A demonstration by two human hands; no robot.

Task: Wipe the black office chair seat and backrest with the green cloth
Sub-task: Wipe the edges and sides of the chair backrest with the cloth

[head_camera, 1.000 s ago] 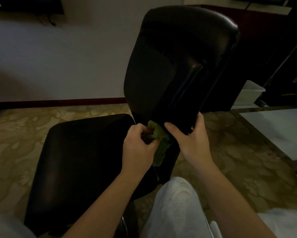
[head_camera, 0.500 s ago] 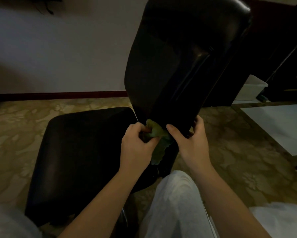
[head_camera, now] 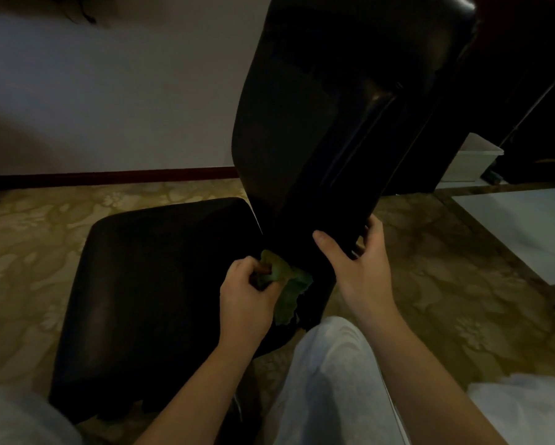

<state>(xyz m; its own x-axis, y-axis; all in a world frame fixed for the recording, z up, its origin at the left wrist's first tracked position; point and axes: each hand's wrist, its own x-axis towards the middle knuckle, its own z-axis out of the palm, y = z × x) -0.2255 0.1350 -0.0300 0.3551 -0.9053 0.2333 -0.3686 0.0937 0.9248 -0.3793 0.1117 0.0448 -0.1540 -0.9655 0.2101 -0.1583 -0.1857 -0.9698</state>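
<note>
The black office chair stands in front of me, its seat (head_camera: 147, 284) to the left and its tall backrest (head_camera: 333, 107) rising at centre, seen from behind. My left hand (head_camera: 247, 293) grips the bunched green cloth (head_camera: 285, 284) at the gap where the seat meets the backrest's base. My right hand (head_camera: 359, 268) holds the lower right edge of the backrest, thumb on the back face and fingers wrapped around the rim. Part of the cloth hangs below my left hand.
Patterned beige carpet (head_camera: 29, 252) surrounds the chair. A white wall with a dark red skirting board (head_camera: 109, 176) runs behind it. A white bin (head_camera: 475, 162) and dark furniture stand at the right. My knee in light trousers (head_camera: 330, 374) is close to the chair.
My left hand has slid the cloth down and left, away from my right hand, towards the seat joint. The view has moved closer to the chair.
</note>
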